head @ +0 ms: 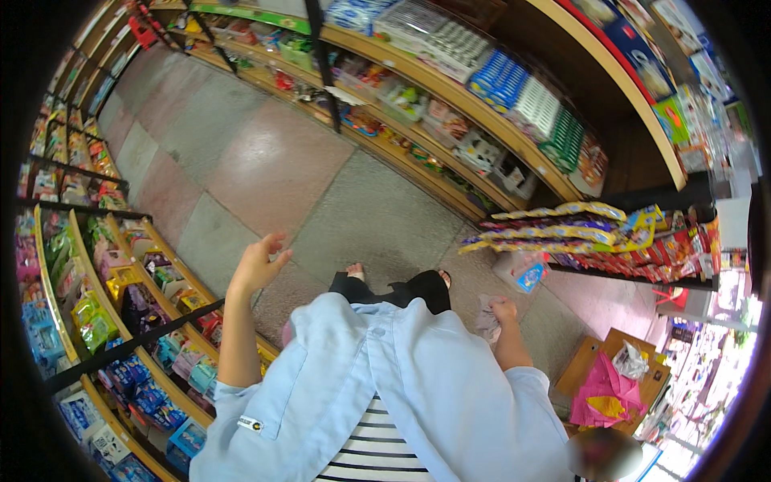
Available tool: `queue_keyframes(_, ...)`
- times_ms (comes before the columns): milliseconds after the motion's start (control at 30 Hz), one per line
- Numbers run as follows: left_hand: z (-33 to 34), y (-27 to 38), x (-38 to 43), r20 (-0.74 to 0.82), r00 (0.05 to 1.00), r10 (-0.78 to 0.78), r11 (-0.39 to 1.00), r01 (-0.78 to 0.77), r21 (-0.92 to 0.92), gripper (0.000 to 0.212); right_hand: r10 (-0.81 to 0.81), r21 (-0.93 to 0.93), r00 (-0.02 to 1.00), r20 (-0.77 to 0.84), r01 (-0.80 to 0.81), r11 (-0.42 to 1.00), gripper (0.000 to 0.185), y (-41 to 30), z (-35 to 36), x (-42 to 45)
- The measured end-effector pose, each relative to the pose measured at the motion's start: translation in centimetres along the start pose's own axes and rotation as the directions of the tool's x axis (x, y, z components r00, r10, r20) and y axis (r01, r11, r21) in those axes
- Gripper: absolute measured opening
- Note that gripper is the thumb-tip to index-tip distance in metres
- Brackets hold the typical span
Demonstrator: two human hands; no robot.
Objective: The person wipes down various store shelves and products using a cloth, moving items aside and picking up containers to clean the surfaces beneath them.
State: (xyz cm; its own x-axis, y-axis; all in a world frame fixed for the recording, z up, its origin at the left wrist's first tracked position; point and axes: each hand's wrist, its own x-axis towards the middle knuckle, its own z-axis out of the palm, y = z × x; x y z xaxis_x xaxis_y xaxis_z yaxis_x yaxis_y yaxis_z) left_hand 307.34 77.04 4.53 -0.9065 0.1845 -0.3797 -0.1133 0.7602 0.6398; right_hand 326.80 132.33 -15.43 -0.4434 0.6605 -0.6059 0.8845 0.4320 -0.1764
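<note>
My left hand [260, 264] is raised over the tiled floor, with its fingers apart and slightly curled and nothing in it. Lower down on the right, my right hand [503, 309] is closed on a crumpled pale cloth [486, 319], which hangs beside my leg. Near that hand, a clear plastic container [521, 271] with a blue label stands on the floor, close to the end of the shelving.
Wooden shelves [433, 69] with packaged goods run along the top. More stocked shelves [129, 337] line the left. Snack packets [560, 232] hang at the right. A wooden table [572, 373] at lower right bears pink plastic [602, 391]; a blurred round shape is beside it.
</note>
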Motion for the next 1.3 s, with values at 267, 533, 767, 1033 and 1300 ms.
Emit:
queue_keyframes(267, -4.6, -7.8, -2.5, -0.19, 0.963, -0.191, 0.971, 0.156, -0.183, 0.041, -0.256, -0.221, 0.962, 0.094, 0.271, 0.937, 0.052, -16.9, 2.4, -1.7)
queue_keyframes(533, -7.4, -12.4, -0.8, -0.197, 0.915, -0.353, 0.884, 0.257, -0.391, 0.045, -0.416, -0.297, 0.883, 0.216, 0.466, 0.834, 0.04, -35.6, 8.0, 3.1)
queue_keyframes(767, -15.4, -18.4, 4.1, -0.293, 0.8, -0.524, 0.835, 0.416, -0.36, 0.044, -0.373, -0.264, 0.791, 0.486, 0.539, 0.799, 0.046, -57.1, 15.1, 0.8)
queue_keyframes(1033, -27.4, -23.1, 11.5, -0.471, 0.692, -0.547, 0.826, 0.356, -0.436, 0.039, -0.451, -0.347, 0.672, 0.587, 0.712, 0.61, 0.054, -78.4, 20.8, -6.8)
queue_keyframes(1300, -18.3, -42.2, 9.7, 0.049, 0.503, -0.863, 0.417, 0.764, -0.492, 0.031, -0.496, -0.401, 0.582, 0.645, 0.809, 0.429, 0.057, -93.4, 31.1, -5.9)
